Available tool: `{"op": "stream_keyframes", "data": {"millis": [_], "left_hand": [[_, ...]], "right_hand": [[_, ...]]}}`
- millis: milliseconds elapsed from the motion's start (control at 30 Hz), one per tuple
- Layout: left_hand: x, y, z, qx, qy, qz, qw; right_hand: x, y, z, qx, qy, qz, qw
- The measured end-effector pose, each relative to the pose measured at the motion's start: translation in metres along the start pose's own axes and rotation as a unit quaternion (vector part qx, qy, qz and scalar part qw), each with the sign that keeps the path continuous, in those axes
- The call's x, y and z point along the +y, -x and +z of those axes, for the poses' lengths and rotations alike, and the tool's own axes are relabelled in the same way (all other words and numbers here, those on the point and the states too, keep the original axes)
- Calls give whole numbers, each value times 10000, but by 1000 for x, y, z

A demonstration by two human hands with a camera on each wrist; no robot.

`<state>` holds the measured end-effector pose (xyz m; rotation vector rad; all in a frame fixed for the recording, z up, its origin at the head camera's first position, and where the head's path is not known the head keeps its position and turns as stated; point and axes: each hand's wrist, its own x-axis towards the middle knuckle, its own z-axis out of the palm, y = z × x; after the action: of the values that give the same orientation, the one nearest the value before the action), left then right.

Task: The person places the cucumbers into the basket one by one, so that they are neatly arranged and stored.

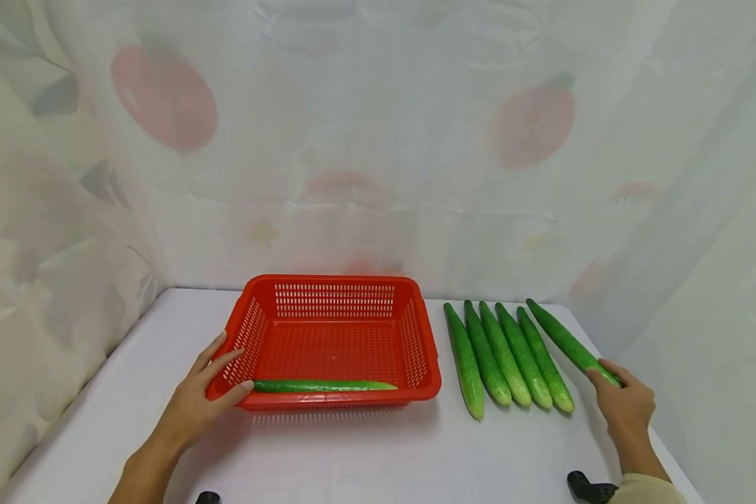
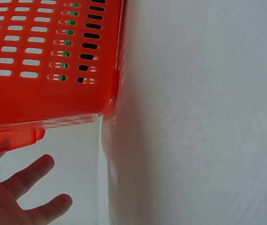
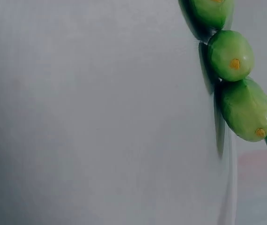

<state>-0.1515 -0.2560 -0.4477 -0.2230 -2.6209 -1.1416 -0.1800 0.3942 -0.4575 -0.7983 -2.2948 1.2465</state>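
A red plastic basket [image 1: 334,400] with slotted walls stands on the table, one green cucumber [image 1: 324,386] lying along its near side. My left hand [image 1: 195,402] is at the basket's left front corner, fingers spread and mostly straight, thumb on the rim beside that cucumber's end. In the left wrist view, two extended fingers [image 2: 33,174] stick out past the basket's wall. My right hand [image 1: 626,399] grips another cucumber [image 1: 567,339] by its near end, at the table's right side. Its far end points away and to the left.
Several cucumbers [image 1: 493,357] lie side by side between the basket and my right hand, paler ends toward me. The white table [image 1: 378,455] meets a printed curtain [image 1: 353,140] at the back, with more sheeting on both sides.
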Motion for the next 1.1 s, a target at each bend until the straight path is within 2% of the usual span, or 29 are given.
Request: {"op": "stream_keyframes", "data": {"millis": [200,467,567,700,800,933,1100], "left_hand": [[1,0,-1,-13,4,-5,10000],[1,0,0,-16,15,-34,10000],[1,0,0,-12,2,-43,10000],[1,0,0,-14,-8,-56,10000],[1,0,0,-12,3,-52,10000],[1,0,0,-5,-2,-42,10000],[0,0,0,-2,-4,-27,10000]], "right_hand": [[-6,1,-5,110,-275,-73,9995],[-21,6,-12,-309,-493,139,9982],[-27,9,-14,-511,-543,-19,9972],[-37,14,-19,-802,-747,-503,9927],[-44,17,-24,-1101,-1160,-806,9838],[-53,20,-26,-1484,-2056,-978,9624],[-66,26,-25,-1879,-3108,-1210,9238]]}}
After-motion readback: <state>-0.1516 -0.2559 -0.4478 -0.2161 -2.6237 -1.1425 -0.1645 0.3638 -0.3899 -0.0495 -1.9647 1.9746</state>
